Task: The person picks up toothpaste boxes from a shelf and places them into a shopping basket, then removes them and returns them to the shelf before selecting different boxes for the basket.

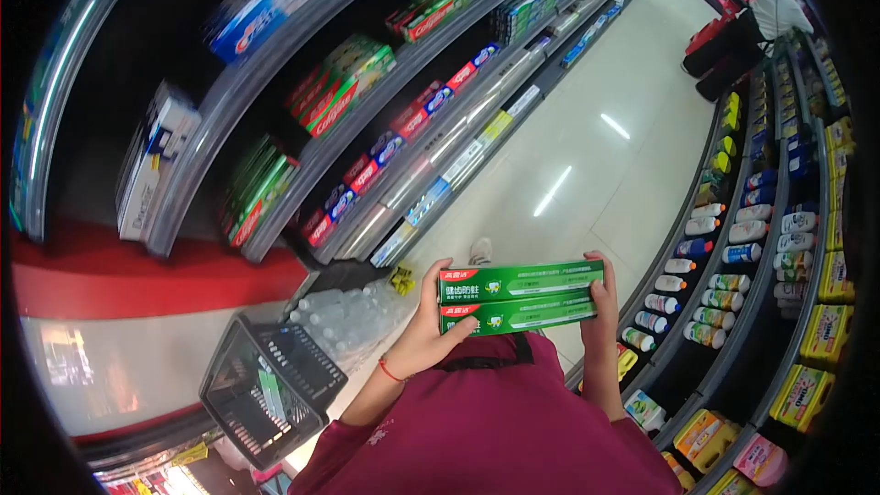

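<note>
Two 健齿防蛀 boxes clamped between left hand and right hand.

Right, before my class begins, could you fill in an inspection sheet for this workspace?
Surface: glossy pale floor, reflecting lights.
Job's things: two green boxes, one above the other, held over the aisle.
Clutter: black basket with a green item inside; clear bottles beside it.
Grippers: bare hands; left hand, with a red wristband, and right hand hold opposite ends.
Cables: nothing seen.
Surroundings: stocked shelves on both sides; another person farther along.
</note>
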{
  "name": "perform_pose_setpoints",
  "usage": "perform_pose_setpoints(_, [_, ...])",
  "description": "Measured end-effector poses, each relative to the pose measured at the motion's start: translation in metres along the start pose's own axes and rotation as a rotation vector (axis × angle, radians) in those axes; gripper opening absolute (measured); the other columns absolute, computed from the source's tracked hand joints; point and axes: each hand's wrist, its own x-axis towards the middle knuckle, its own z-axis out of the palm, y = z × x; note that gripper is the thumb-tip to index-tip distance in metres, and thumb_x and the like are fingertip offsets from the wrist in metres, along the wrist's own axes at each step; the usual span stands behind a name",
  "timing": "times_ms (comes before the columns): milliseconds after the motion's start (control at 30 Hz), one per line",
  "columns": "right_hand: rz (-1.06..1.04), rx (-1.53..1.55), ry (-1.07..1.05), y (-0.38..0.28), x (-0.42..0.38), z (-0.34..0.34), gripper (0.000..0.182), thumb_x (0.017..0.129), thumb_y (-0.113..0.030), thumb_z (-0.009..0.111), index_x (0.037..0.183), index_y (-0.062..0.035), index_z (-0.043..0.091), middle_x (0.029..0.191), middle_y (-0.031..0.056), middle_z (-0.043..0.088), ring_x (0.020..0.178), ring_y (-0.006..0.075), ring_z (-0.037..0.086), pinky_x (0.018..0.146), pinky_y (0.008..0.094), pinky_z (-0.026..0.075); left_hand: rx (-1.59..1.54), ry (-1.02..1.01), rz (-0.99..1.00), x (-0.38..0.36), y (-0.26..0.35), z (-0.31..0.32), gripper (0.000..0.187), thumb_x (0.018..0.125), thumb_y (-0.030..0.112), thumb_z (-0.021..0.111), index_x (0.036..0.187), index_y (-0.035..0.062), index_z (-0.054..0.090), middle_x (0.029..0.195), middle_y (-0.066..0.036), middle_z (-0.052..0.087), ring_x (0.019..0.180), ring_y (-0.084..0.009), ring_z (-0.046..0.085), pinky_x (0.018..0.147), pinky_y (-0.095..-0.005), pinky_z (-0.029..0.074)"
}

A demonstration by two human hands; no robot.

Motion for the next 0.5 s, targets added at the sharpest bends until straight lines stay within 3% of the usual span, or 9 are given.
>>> perform_pose_setpoints(33, [0.031,-0.011,0.032,-0.001,0.004,-0.002,0.051,0.084,-0.034,0.054,0.124,-0.0034,0.043,0.115,0.0079,0.048,0.105,0.0149,0.046,0.092,0.0271,0.035,-0.152,0.015,-0.093,0.011,0.001,0.004,0.076,0.086,0.009,0.06,0.141,0.0064,0.006,0.123,-0.013,0.043,0.098,-0.0167,0.053,0.07,-0.0282,0.052])
perform_pose_setpoints(67, [0.059,-0.023,0.064,-0.002,0.008,-0.004,0.05,0.085,-0.033,0.053,0.124,-0.004,0.043,0.114,0.0079,0.048,0.104,0.0147,0.047,0.089,0.0266,0.037,-0.235,0.031,-0.063,0.024,-0.004,0.007,0.065,0.09,0.009,0.055,0.139,0.0096,0.013,0.118,-0.01,0.045,0.089,-0.0103,0.053,0.056,-0.0207,0.048])
perform_pose_setpoints(100, [0.08,-0.035,0.093,-0.003,0.016,-0.007,0.049,0.085,-0.032,0.053,0.124,-0.0045,0.043,0.114,0.0079,0.048,0.103,0.0144,0.047,0.086,0.0261,0.04,-0.228,0.011,-0.067,0.041,-0.008,0.007,0.064,0.09,0.009,0.054,0.139,0.0095,0.014,0.118,-0.009,0.045,0.089,-0.0108,0.053,0.055,-0.0208,0.048])
perform_pose_setpoints(133, [0.081,-0.049,0.14,-0.001,0.025,-0.01,0.054,0.084,-0.038,0.053,0.127,-0.0087,0.04,0.101,0.0063,0.05,0.079,0.0152,0.057,0.045,0.0268,0.047,-0.222,-0.007,-0.071,0.059,-0.013,0.007,0.063,0.09,0.009,0.054,0.139,0.0094,0.014,0.118,-0.009,0.045,0.09,-0.0112,0.053,0.055,-0.021,0.048])
perform_pose_setpoints(167, [0.1,-0.035,0.151,-0.005,0.034,-0.012,0.053,0.084,-0.038,0.052,0.127,-0.0087,0.039,0.1,0.0065,0.05,0.078,0.0156,0.057,0.043,0.0275,0.046,-0.216,-0.024,-0.076,0.077,-0.013,0.006,0.062,0.09,0.009,0.054,0.139,0.0093,0.015,0.119,-0.009,0.045,0.09,-0.0116,0.053,0.055,-0.0212,0.048])
perform_pose_setpoints(200, [0.121,-0.018,0.16,-0.012,0.044,-0.012,0.052,0.085,-0.038,0.052,0.126,-0.0088,0.039,0.1,0.0066,0.05,0.076,0.016,0.058,0.042,0.0281,0.045,-0.172,-0.041,-0.074,0.095,-0.008,0.006,0.059,0.09,0.011,0.055,0.137,0.0064,0.02,0.12,-0.011,0.045,0.097,-0.0156,0.052,0.07,-0.0259,0.05])
perform_pose_setpoints(233, [0.14,0.001,0.166,-0.019,0.057,-0.01,0.052,0.085,-0.038,0.051,0.126,-0.0088,0.039,0.099,0.0067,0.05,0.075,0.0163,0.058,0.04,0.0288,0.044,-0.01,-0.012,0.074,0.114,-0.018,0.006,0.058,0.089,0.012,0.056,0.136,0.0033,0.023,0.121,-0.013,0.045,0.107,-0.0206,0.05,0.09,-0.0308,0.043])
perform_pose_setpoints(300, [0.128,-0.008,0.187,-0.03,0.09,-0.007,0.05,0.086,-0.038,0.049,0.125,-0.0091,0.039,0.099,0.0072,0.05,0.075,0.0162,0.057,0.04,0.0285,0.044,-0.021,-0.004,0.066,0.147,-0.012,0.005,0.059,0.089,0.013,0.057,0.136,0.0012,0.023,0.124,-0.016,0.044,0.116,-0.0232,0.045,0.101,-0.0325,0.032])
perform_pose_setpoints(500, [0.084,-0.149,0.01,-0.067,0.224,0.015,0.047,0.088,-0.035,0.046,0.126,-0.0095,0.038,0.097,0.007,0.051,0.074,0.0156,0.057,0.043,0.0281,0.045,-0.074,0.109,0.139,0.235,0.024,-0.032,0.063,0.089,0.012,0.057,0.138,0.0005,0.021,0.129,-0.017,0.041,0.12,-0.0229,0.042,0.101,-0.0313,0.033])
